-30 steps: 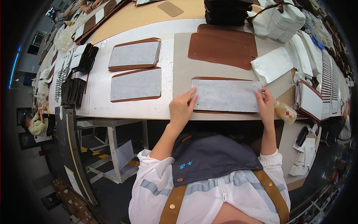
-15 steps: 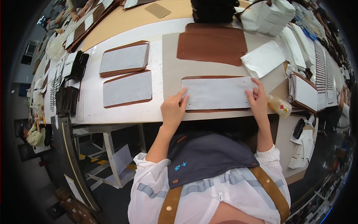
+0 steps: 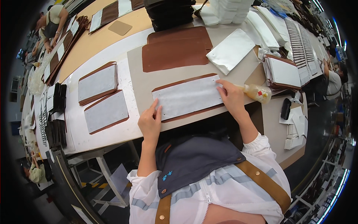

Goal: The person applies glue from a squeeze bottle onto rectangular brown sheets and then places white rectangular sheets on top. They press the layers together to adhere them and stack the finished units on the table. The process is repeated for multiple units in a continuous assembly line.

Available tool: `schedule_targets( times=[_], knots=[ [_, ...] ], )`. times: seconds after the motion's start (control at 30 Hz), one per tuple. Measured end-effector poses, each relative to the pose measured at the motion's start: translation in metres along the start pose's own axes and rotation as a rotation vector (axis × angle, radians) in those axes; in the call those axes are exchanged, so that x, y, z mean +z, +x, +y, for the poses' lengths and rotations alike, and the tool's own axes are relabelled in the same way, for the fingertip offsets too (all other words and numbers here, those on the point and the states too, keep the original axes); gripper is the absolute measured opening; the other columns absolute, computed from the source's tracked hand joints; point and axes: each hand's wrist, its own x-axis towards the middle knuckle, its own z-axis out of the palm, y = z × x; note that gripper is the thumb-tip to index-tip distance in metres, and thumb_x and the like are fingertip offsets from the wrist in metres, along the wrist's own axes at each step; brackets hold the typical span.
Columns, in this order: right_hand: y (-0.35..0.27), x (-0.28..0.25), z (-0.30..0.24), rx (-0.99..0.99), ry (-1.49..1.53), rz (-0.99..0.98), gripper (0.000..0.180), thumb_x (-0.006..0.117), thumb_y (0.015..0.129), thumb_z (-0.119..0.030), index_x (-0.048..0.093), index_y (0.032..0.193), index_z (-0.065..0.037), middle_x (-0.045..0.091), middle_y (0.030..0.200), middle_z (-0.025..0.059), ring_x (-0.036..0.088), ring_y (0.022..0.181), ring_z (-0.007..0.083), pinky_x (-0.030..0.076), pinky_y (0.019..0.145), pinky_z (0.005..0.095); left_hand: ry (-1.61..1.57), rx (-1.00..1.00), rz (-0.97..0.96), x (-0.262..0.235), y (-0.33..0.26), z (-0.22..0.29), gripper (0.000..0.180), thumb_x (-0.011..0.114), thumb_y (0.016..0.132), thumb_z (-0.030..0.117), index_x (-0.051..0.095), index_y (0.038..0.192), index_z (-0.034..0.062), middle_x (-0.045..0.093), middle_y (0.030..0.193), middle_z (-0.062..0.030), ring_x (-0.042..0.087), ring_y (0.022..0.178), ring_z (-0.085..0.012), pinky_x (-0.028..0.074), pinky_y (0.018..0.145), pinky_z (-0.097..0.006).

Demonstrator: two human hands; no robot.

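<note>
A pale grey-white rectangular panel [image 3: 188, 96] lies on a brown leather-like piece [image 3: 194, 115] at the table's near edge. Brown shows along its far and near sides. My left hand [image 3: 150, 121] touches the panel's left end with an outstretched index finger, thumb apart. At the right end, my right hand [image 3: 233, 98] has index finger and thumb spread against the edge and corner. Just beyond that hand lies a clear bottle of yellowish liquid [image 3: 259, 93], on its side. Farther back are larger brown pieces [image 3: 175, 52] and a white sheet stack [image 3: 231, 50].
Two groups of grey-topped brown panels, one far [image 3: 97, 83] and one near [image 3: 107, 112], lie to the left. Another stack [image 3: 283, 72] stands at right. Black piles [image 3: 167, 14] and white bundles [image 3: 231, 11] stand at the back. Other people work at far left and right.
The view has turned, so the table appears tilted and shifted left. Both hands remain at the panel's ends; the right thumb now rests nearer its edge.
</note>
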Motion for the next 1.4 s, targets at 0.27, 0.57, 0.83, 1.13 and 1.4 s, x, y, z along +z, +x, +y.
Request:
schedule_targets(
  times=[0.27, 0.57, 0.83, 1.13, 1.4],
  knots=[
    [-0.001, 0.005, 0.005, -0.044, 0.035, 0.056, 0.022, 0.071, 0.088, -0.010, 0.071, 0.110, -0.007, 0.069, 0.085, 0.0121, 0.064, 0.066, 0.0236, 0.051, 0.064, 0.0354, 0.019, 0.007, -0.010, -0.001, 0.001, -0.001, 0.031, 0.073, 0.092, 0.017, 0.074, 0.122, 0.0106, 0.056, 0.062, -0.0086, 0.050, 0.055, -0.0181, 0.043, 0.056, -0.033],
    [0.002, 0.002, 0.008, -0.051, -0.012, -0.026, 0.022, 0.069, 0.090, -0.012, 0.069, 0.112, -0.008, 0.070, 0.091, 0.0123, 0.069, 0.075, 0.0289, 0.053, 0.068, 0.0399, 0.023, 0.023, -0.002, -0.001, 0.001, -0.001, 0.031, 0.072, 0.092, 0.017, 0.074, 0.122, 0.0105, 0.055, 0.061, -0.0090, 0.050, 0.054, -0.0195, 0.043, 0.056, -0.034],
    [0.005, -0.002, 0.007, -0.111, -0.102, -0.033, 0.030, 0.071, 0.089, -0.013, 0.067, 0.119, -0.010, 0.062, 0.082, 0.0114, 0.065, 0.071, 0.0333, 0.053, 0.066, 0.0428, 0.067, 0.045, -0.021, -0.008, 0.002, 0.007, 0.031, 0.074, 0.090, 0.014, 0.074, 0.121, 0.0117, 0.048, 0.063, -0.0049, 0.046, 0.056, -0.0174, 0.041, 0.056, -0.033],
    [0.007, 0.000, 0.013, -0.113, -0.172, -0.079, 0.034, 0.070, 0.091, -0.018, 0.066, 0.124, -0.011, 0.070, 0.087, 0.0145, 0.068, 0.078, 0.0359, 0.054, 0.068, 0.0455, 0.102, 0.080, -0.029, -0.011, 0.001, 0.005, 0.033, 0.074, 0.090, 0.015, 0.073, 0.123, 0.0156, 0.049, 0.069, -0.0028, 0.049, 0.059, -0.0172, 0.043, 0.057, -0.034],
    [-0.007, -0.018, 0.003, -0.075, 0.022, 0.039, 0.028, 0.065, 0.093, -0.009, 0.067, 0.121, -0.007, 0.068, 0.091, 0.0157, 0.066, 0.077, 0.0331, 0.052, 0.070, 0.0408, -0.182, -0.036, -0.073, -0.029, 0.002, 0.002, 0.030, 0.069, 0.092, 0.007, 0.071, 0.122, 0.0087, 0.054, 0.081, -0.0042, 0.052, 0.066, -0.0144, 0.045, 0.061, -0.030]
  ],
)
